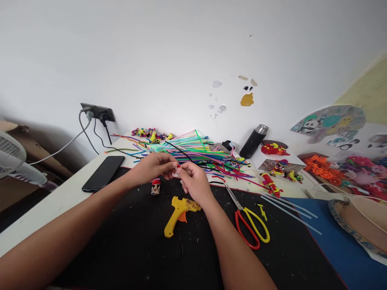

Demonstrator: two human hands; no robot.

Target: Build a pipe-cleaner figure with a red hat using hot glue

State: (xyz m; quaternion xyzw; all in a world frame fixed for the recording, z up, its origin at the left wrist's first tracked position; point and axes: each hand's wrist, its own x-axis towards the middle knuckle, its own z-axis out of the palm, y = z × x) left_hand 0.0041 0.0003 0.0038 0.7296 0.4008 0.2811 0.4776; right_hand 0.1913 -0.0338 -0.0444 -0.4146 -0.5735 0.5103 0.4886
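My left hand and my right hand meet above the far part of the black mat, fingertips pinched together. Between them shows a small red piece, mostly covered by the fingers; its kind cannot be made out. Below my left hand a small figure with a red top and a pale body stands on the mat. A yellow glue gun with an orange trigger lies under my right wrist. Scissors with one red and one yellow handle lie partly spread to the right.
A heap of colourful pipe cleaners lies behind my hands. A phone rests at the left, near the table edge. A black flask leans at the back right. Glue sticks and a yellow scrap lie beyond the scissors.
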